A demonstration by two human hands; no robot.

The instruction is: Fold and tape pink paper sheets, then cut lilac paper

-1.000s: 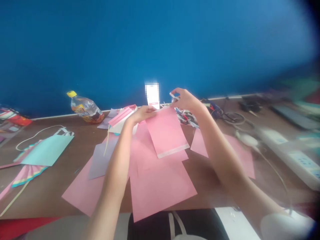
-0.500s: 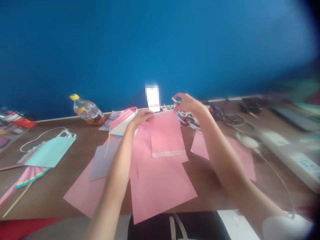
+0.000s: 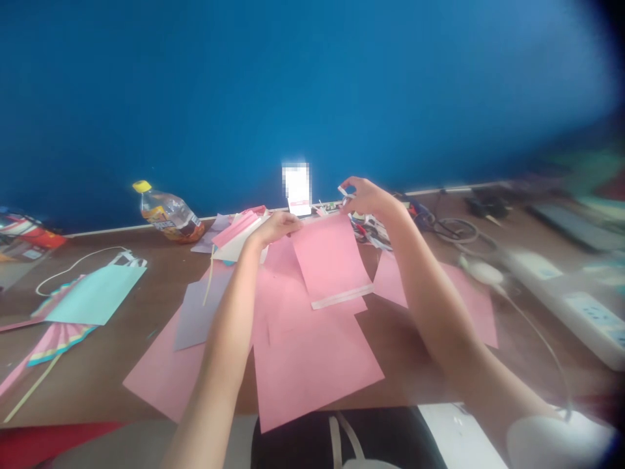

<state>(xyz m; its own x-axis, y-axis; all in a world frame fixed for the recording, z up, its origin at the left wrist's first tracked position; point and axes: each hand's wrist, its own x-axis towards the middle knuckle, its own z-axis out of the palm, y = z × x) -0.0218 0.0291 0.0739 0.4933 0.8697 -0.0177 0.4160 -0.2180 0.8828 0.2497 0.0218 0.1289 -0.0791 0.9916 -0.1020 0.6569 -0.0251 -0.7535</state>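
Observation:
My left hand pinches the top left corner of a pink paper sheet held up above the brown table. A pale strip runs along the sheet's lower edge. My right hand is at the sheet's top right corner, fingers curled round a small white thing that I cannot make out. Several larger pink sheets lie flat under it, with a lilac sheet to their left.
A plastic bottle with a yellow cap lies on its side by the blue wall. A light blue paper bag and striped fans sit at the left. Cables, a white power strip and a propped white card are at the back.
The held pink sheet dipped and then tilted, its lower edge swinging right. Both hands stayed at its top corners.

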